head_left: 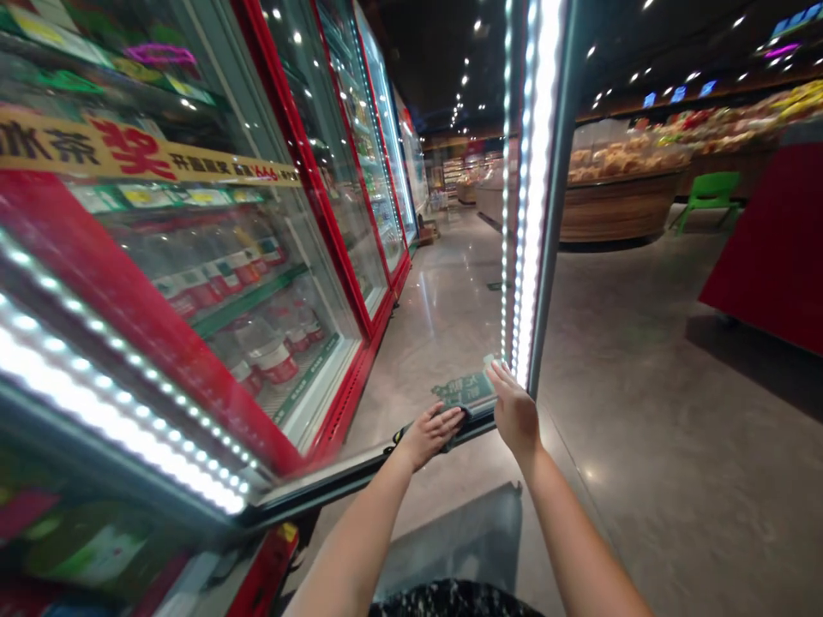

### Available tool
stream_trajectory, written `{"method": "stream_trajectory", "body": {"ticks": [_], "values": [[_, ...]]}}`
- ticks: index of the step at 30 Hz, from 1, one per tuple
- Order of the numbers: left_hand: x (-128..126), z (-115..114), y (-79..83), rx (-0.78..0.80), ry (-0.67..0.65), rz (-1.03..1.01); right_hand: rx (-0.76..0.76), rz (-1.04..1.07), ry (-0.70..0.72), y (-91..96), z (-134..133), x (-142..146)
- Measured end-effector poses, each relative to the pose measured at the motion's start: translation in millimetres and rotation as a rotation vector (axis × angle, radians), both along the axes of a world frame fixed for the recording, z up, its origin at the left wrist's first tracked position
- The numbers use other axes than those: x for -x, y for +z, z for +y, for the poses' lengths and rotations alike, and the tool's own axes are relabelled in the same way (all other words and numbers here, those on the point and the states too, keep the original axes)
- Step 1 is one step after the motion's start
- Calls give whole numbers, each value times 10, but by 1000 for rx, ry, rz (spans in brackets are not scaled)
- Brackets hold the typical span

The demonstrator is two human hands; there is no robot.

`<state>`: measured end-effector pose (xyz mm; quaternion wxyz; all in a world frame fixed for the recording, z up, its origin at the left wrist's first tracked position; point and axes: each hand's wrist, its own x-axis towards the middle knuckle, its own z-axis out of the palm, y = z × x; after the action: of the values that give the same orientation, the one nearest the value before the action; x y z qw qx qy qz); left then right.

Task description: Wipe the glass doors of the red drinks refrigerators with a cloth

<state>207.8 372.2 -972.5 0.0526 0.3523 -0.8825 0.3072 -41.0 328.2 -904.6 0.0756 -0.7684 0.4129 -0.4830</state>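
A glass cooler door (pixel 546 214) stands swung out in front of me, with bright LED strips along its side edges. My left hand (pixel 429 435) lies at the door's bottom frame (pixel 347 480), its fingers bent over a dark cloth (pixel 459 422). The cloth shows only in part beneath and beside the fingers. At the lower right corner of the door, my right hand (pixel 514 410) rests with its fingers stretched out along the glass and the lit edge. A small pale piece (pixel 489 362) shows by its fingertips; I cannot tell what it is.
Red-framed coolers (pixel 360 291) line the left side, with bottles (pixel 273 356) on their shelves. A green floor sign (pixel 466 388) shows through the door glass. On the right are a wooden display stand (pixel 610 210), a green chair (pixel 711 195) and a red stand (pixel 775 248).
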Motion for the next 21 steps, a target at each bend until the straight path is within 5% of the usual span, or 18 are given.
{"method": "stream_trajectory", "body": {"ticks": [3, 8, 13, 21], "values": [[-160, 190, 144, 26, 45, 24, 22, 22, 68, 36, 107, -146], [-405, 528, 344, 248, 326, 219, 78, -21, 142, 154, 284, -446], [-800, 913, 135, 18, 101, -1, 184, -8, 210, 164, 401, -717], [-1680, 1926, -88, 29, 418, 26, 323, 192, 194, -24, 509, -1085]]}}
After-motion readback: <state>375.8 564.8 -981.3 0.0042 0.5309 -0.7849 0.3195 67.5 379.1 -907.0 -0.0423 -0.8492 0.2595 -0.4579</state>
